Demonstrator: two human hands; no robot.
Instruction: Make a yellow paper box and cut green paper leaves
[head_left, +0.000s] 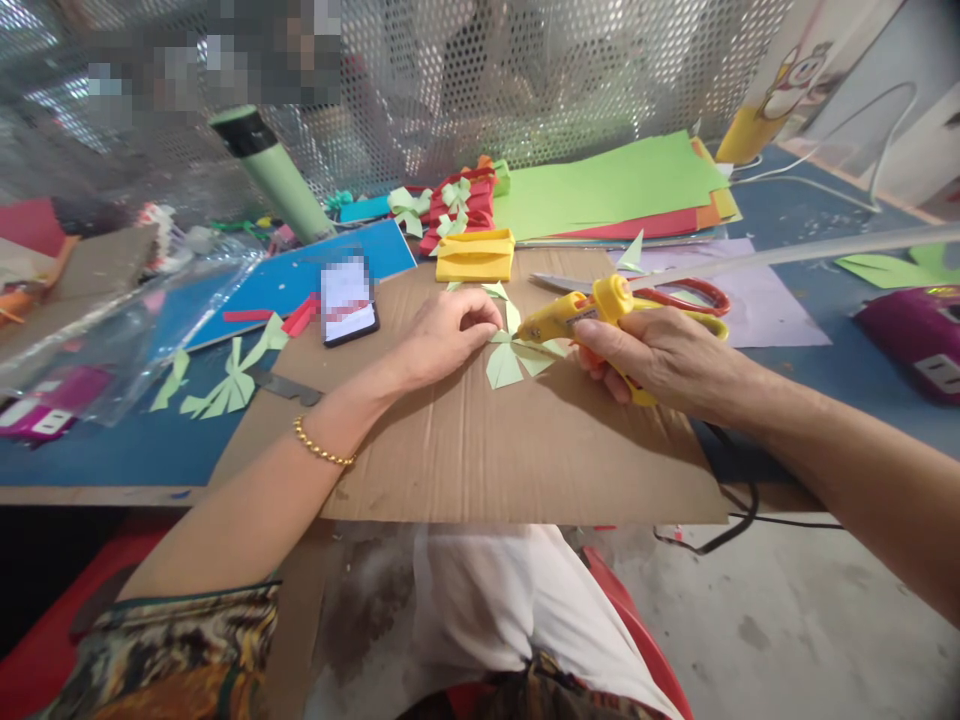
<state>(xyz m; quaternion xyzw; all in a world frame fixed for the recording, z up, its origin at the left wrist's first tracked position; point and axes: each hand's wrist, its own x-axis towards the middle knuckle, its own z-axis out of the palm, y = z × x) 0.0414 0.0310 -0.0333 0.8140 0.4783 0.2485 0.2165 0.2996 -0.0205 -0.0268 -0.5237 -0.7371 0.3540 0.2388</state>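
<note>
My right hand point(664, 360) is closed round a yellow hot glue gun point(559, 318), with a long pale glue stick point(795, 245) coming out of its back. The nozzle points at the middle of a pale green paper bow point(504, 367) on the cardboard sheet point(480, 460). From the other side my left hand point(450, 335) pinches the bow's edge between thumb and fingers. Behind the glue gun lie red-handled scissors point(551, 284), partly hidden by it. A folded yellow paper piece point(475, 262) sits just beyond my left hand.
Left of the cardboard are a phone point(349, 300), a grey blade point(285, 385) and more green paper bows point(225, 390). A green bottle point(277, 180) leans at the back. Green paper sheets point(607, 185) lie behind, beside red folded pieces point(457, 205). A black cable point(739, 530) hangs at the right edge.
</note>
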